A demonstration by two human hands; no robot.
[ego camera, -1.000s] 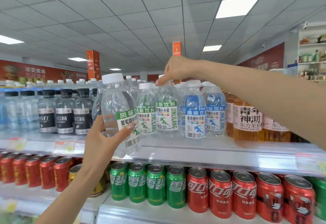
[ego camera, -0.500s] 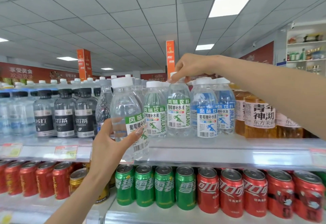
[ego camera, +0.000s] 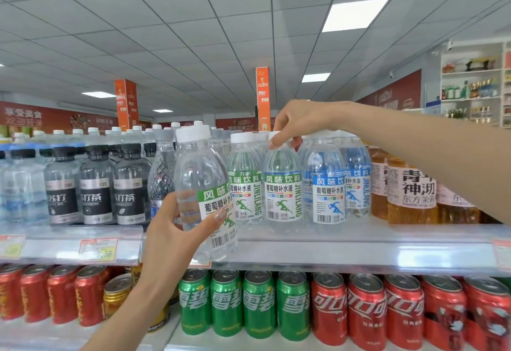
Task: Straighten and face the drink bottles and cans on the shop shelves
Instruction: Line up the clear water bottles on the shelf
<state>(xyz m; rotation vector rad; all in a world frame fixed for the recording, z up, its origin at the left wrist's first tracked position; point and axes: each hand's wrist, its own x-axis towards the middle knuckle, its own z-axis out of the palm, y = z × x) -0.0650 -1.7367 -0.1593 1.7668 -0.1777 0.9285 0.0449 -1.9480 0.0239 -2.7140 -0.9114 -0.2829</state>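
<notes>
Holding one bottle (ego camera: 199, 173) upright, pinching shelved bottle (ego camera: 282, 195).

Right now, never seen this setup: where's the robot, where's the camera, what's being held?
There is no robot here: a person works with two bare hands. Every picture comes from one wide-angle camera worn on the head, looking forward at shop shelves, so one arm reaches in from below and the other from the right. The left hand grips a clear green-label bottle, slightly tilted, in front of the upper shelf edge. The right hand pinches the top of a second green-label bottle standing on that shelf. Next to it stand blue-label bottles, with amber tea bottles further right and black-label bottles to the left. The shelf below holds green cans and red cans.
</notes>
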